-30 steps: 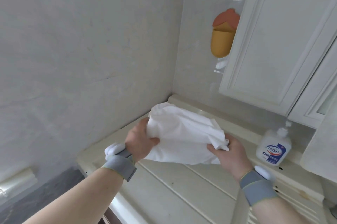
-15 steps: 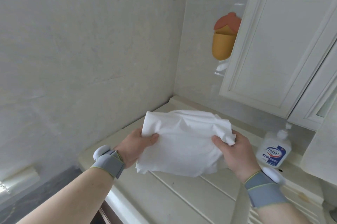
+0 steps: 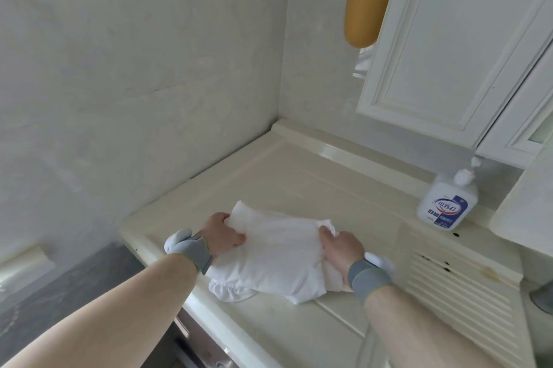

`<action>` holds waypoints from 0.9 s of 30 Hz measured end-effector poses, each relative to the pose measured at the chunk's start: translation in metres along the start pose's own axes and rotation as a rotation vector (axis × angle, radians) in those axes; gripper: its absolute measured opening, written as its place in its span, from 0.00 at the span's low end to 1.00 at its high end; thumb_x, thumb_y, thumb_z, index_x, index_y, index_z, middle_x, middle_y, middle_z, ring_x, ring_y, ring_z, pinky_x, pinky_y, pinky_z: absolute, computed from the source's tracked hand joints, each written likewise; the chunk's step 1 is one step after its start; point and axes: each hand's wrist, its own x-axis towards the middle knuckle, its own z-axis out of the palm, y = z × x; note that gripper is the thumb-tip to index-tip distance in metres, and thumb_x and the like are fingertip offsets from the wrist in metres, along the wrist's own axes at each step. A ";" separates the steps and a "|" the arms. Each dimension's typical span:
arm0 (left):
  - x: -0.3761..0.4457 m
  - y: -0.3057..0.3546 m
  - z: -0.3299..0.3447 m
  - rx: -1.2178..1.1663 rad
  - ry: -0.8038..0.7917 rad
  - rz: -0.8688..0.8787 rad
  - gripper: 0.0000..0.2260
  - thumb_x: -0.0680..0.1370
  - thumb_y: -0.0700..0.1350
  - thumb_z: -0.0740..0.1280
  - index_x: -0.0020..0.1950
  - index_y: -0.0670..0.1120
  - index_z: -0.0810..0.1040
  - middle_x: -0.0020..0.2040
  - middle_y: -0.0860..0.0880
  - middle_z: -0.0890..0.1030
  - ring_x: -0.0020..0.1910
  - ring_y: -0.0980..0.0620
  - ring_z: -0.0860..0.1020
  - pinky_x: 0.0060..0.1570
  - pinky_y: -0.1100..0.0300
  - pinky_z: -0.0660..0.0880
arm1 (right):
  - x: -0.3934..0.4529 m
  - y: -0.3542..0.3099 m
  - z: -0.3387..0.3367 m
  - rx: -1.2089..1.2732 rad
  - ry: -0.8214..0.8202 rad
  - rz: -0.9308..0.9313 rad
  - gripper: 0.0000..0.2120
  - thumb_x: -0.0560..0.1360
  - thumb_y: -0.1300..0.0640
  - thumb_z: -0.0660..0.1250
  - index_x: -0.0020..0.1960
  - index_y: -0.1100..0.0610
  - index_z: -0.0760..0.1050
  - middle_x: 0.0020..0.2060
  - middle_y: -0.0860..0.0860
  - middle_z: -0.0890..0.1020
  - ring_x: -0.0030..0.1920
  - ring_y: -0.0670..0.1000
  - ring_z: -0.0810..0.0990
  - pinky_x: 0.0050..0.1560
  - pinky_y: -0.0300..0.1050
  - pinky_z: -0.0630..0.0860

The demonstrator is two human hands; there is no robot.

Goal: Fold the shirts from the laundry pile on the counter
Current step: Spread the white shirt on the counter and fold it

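Head view: the left hand [image 3: 223, 234] curls its fingers over the left edge of a white shirt [image 3: 278, 257], and the right hand [image 3: 339, 248] pinches bunched cloth at its right edge. Between both hands the shirt lies partly folded on a cream counter [image 3: 269, 176]. A pump soap bottle [image 3: 446, 203] stands well right, below a white cabinet [image 3: 449, 38]; pale tiled walls [image 3: 134, 68] meet behind.
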 end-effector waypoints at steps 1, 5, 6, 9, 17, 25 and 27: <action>-0.002 0.000 0.001 0.055 0.015 -0.016 0.26 0.71 0.40 0.74 0.67 0.40 0.71 0.50 0.47 0.77 0.46 0.50 0.75 0.43 0.62 0.71 | -0.001 0.002 0.002 -0.034 -0.007 0.007 0.31 0.76 0.37 0.57 0.61 0.63 0.76 0.59 0.61 0.80 0.60 0.61 0.77 0.58 0.47 0.72; -0.005 0.005 -0.004 0.221 0.010 -0.161 0.21 0.69 0.45 0.72 0.59 0.39 0.76 0.51 0.44 0.80 0.47 0.45 0.79 0.45 0.59 0.76 | -0.004 0.003 0.004 -0.070 -0.052 0.018 0.32 0.69 0.36 0.63 0.61 0.60 0.74 0.58 0.57 0.81 0.58 0.59 0.79 0.53 0.45 0.73; -0.006 0.006 -0.005 0.266 -0.009 -0.179 0.19 0.69 0.47 0.70 0.56 0.39 0.78 0.50 0.44 0.81 0.47 0.45 0.80 0.44 0.60 0.76 | -0.006 0.003 0.004 -0.046 -0.075 0.030 0.32 0.66 0.36 0.66 0.60 0.58 0.74 0.56 0.55 0.81 0.56 0.58 0.79 0.50 0.45 0.74; -0.004 0.005 0.002 0.218 -0.032 -0.219 0.20 0.75 0.51 0.66 0.61 0.39 0.76 0.56 0.43 0.79 0.56 0.43 0.78 0.47 0.60 0.72 | -0.010 0.003 0.004 0.056 -0.100 0.055 0.30 0.61 0.38 0.69 0.56 0.56 0.73 0.53 0.53 0.81 0.53 0.57 0.80 0.50 0.45 0.75; -0.003 -0.002 -0.001 -0.211 -0.203 -0.132 0.17 0.75 0.46 0.69 0.59 0.38 0.77 0.54 0.36 0.82 0.53 0.35 0.80 0.57 0.39 0.76 | -0.018 0.013 0.010 0.011 0.084 -0.035 0.23 0.74 0.44 0.63 0.61 0.58 0.74 0.58 0.57 0.80 0.59 0.59 0.78 0.54 0.45 0.72; 0.007 -0.008 -0.001 -0.459 -0.470 -0.065 0.16 0.73 0.30 0.68 0.60 0.40 0.77 0.54 0.36 0.82 0.52 0.32 0.80 0.52 0.35 0.76 | -0.052 0.022 -0.013 0.093 0.311 0.003 0.23 0.75 0.41 0.63 0.58 0.59 0.76 0.56 0.57 0.81 0.58 0.59 0.78 0.49 0.42 0.68; 0.006 -0.003 -0.001 -0.464 -0.533 -0.043 0.16 0.72 0.30 0.67 0.59 0.40 0.78 0.54 0.35 0.82 0.52 0.32 0.80 0.54 0.33 0.74 | -0.068 0.022 -0.019 0.093 0.391 0.018 0.20 0.75 0.42 0.63 0.54 0.58 0.76 0.52 0.56 0.82 0.55 0.60 0.79 0.45 0.42 0.66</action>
